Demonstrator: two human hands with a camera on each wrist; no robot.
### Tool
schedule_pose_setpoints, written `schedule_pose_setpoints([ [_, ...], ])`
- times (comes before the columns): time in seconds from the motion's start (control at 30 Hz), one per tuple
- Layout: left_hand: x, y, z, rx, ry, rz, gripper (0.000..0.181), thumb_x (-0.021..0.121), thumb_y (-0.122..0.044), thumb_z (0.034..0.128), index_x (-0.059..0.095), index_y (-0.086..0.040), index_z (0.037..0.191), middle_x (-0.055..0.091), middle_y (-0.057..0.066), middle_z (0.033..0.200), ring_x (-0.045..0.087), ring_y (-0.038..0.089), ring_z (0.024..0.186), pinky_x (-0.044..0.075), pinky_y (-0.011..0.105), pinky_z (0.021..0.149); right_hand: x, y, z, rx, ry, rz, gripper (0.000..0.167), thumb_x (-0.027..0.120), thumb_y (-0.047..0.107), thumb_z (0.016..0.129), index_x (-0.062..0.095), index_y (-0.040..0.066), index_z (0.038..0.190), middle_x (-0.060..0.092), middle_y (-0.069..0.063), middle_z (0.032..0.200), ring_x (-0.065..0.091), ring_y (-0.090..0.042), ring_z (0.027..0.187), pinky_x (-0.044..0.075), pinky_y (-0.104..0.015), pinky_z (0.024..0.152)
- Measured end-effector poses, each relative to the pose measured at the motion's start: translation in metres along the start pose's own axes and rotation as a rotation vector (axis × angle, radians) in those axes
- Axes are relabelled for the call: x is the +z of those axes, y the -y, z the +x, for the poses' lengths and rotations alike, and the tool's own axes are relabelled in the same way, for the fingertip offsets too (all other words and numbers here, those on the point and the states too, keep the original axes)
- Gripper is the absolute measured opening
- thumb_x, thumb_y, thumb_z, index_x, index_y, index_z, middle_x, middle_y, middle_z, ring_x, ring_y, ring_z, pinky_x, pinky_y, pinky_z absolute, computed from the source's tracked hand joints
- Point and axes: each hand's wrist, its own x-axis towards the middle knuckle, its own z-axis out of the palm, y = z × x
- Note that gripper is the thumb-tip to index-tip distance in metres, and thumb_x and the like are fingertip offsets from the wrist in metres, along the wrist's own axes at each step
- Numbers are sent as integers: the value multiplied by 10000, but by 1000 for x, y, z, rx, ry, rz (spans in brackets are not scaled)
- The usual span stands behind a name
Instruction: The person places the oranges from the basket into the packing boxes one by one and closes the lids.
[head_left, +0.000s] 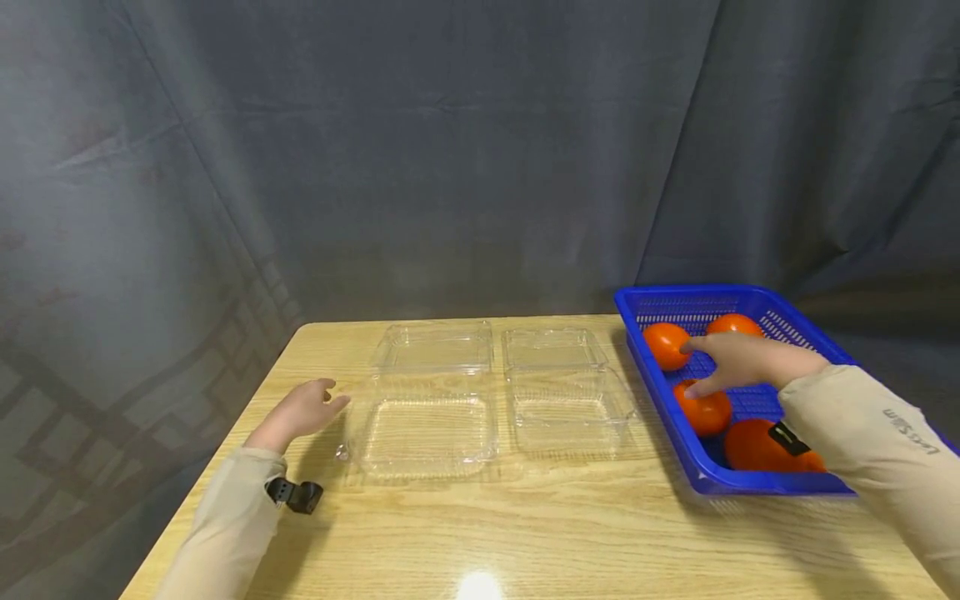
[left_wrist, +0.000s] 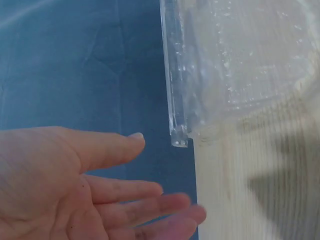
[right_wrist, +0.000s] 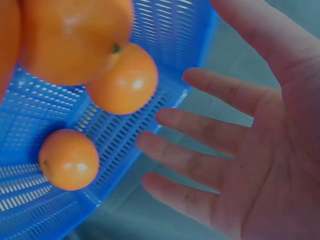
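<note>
My right hand point(head_left: 738, 360) is above a blue plastic basket point(head_left: 670, 427), its fingers spread and holding nothing. Several oranges lie in this basket: one at the back left point(head_left: 664, 347), one below the thumb point(head_left: 707, 410), another behind the hand point(head_left: 735, 323) and a larger-looking one at the front point(head_left: 753, 447). In the right wrist view the palm point(right_wrist: 260, 155) shows bare, beside the basket's oranges point(right_wrist: 70, 160). Left of a clear plastic clamshell box point(head_left: 427, 477), my left hand point(head_left: 302, 410) hovers with relaxed fingers, apart from it and with nothing in its grasp.
A second, smaller clear clamshell box point(head_left: 567, 410) stands between the first box and the basket. Both have their lids laid back, away from me. All rest on a light wooden table point(head_left: 570, 525), with a dark grey curtain point(head_left: 465, 167) behind.
</note>
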Motion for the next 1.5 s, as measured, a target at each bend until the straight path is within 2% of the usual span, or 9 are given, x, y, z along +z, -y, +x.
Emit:
schedule_pose_setpoints([
  [0.17, 4, 4, 0, 16, -1, -16, 432, 455, -170, 963, 492, 180, 1213, 624, 308, 1055, 650, 325, 842, 516, 455, 768, 9, -3, 2, 5, 63, 11, 812, 768, 437, 679, 516, -125, 1209, 551, -345, 1186, 512, -510, 1092, 396, -603, 927],
  [0.27, 6, 5, 0, 17, 10, -54, 368, 473, -136, 953, 550, 157, 1162, 673, 219, 920, 643, 212, 712, 528, 410, 700, 14, -5, 3, 20, 93, 26, 839, 776, 447, 662, 511, -125, 1216, 550, -339, 1196, 519, -495, 1092, 393, -602, 933],
  [0.33, 7, 5, 0, 19, 12, -68, 351, 477, -129, 951, 568, 150, 1142, 685, 176, 857, 638, 191, 686, 530, 391, 682, 17, -6, 3, 21, 107, 42, 838, 780, 446, 655, 514, -117, 1216, 553, -333, 1194, 527, -483, 1084, 395, -602, 929],
  [0.63, 9, 4, 2, 34, 18, -104, 342, 473, -148, 960, 597, 131, 1113, 690, 134, 803, 639, 203, 675, 526, 381, 669, 21, -6, 5, 72, 192, 95, 864, 794, 422, 635, 483, -77, 1268, 541, -314, 1229, 531, -453, 1083, 384, -623, 926],
  [0.83, 11, 5, 3, 40, -9, -113, 289, 508, -136, 942, 641, 100, 1043, 680, 108, 747, 615, 171, 639, 513, 354, 634, 26, -6, 7, 62, 195, 106, 854, 815, 380, 630, 483, -72, 1274, 566, -295, 1202, 533, -448, 1079, 370, -629, 935],
  [1.23, 13, 8, 3, 40, -23, -139, 259, 527, -130, 929, 666, 76, 1003, 679, 89, 716, 615, 172, 638, 514, 337, 630, 31, -5, 8, 115, 217, 164, 848, 812, 375, 617, 489, -43, 1280, 573, -265, 1186, 558, -380, 1005, 364, -645, 928],
  [1.5, 13, 6, 3, 41, -27, -140, 259, 533, -138, 930, 670, 72, 994, 676, 95, 712, 619, 191, 642, 508, 337, 625, 32, -6, 9, 81, 202, 136, 786, 814, 360, 626, 523, -25, 1246, 607, -224, 1140, 575, -322, 953, 391, -620, 918],
])
